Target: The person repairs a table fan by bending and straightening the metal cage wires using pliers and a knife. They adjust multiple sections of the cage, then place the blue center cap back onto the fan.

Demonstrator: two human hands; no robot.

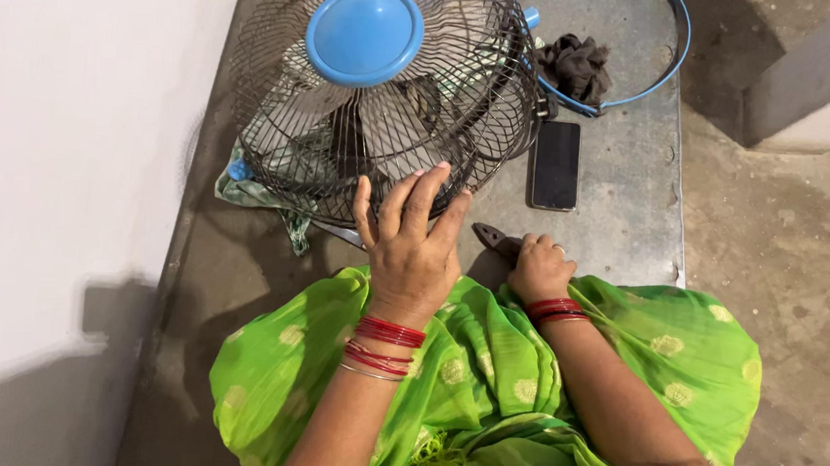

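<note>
Nearby, fan cage [384, 114], blue ring [676, 47] around cloth [575, 64]

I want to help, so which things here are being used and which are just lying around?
In use:
- fan cage, touched by the left hand
- pliers, held in the right hand

Lying about:
- phone
- dark rag
- blue ring
- green cloth under the fan

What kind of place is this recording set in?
Probably a home or small repair corner: a bare concrete slab beside a plain wall, with a wire-caged fan and phone lying on it.
</note>
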